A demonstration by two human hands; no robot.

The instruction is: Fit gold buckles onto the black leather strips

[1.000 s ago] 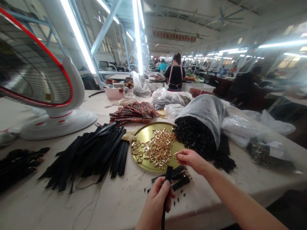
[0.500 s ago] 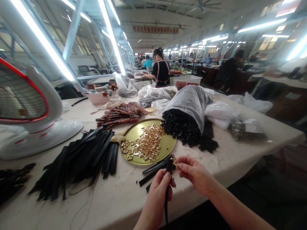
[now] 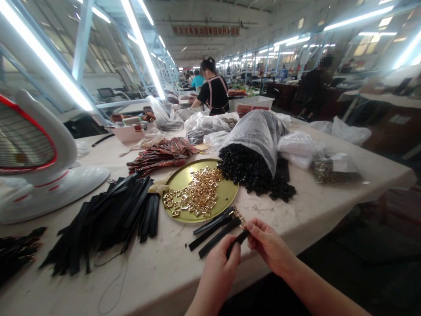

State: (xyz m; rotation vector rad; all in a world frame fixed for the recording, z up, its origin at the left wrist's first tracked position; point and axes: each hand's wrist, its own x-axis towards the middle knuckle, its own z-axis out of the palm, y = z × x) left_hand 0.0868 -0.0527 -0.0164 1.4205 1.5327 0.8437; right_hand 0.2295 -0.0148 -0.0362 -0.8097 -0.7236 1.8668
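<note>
A short black strap [image 3: 242,237] slants between my hands. My left hand [image 3: 221,262] is closed around its lower part, thumb on top. The fingers of my right hand [image 3: 267,244] pinch its upper end, where a bit of gold metal shows; the fingers partly hide it. Just beyond, several black straps with gold buckles [image 3: 219,237] lie side by side on the table. Behind them stands a round gold tray [image 3: 230,196] bearing a heap of loose gold buckles [image 3: 205,192].
Black strips [image 3: 101,224] are piled left of the tray, near a white fan [image 3: 55,184]. A plastic bag [image 3: 255,131] spills small black pieces [image 3: 245,169] behind the tray. Patterned reddish strips [image 3: 161,156] lie farther back. A co-worker [image 3: 213,90] stands beyond the table [image 3: 329,210].
The strap has turned from nearly upright to slanting between my hands. My right hand has moved slightly down and closer to my left. The straps on the table are less covered.
</note>
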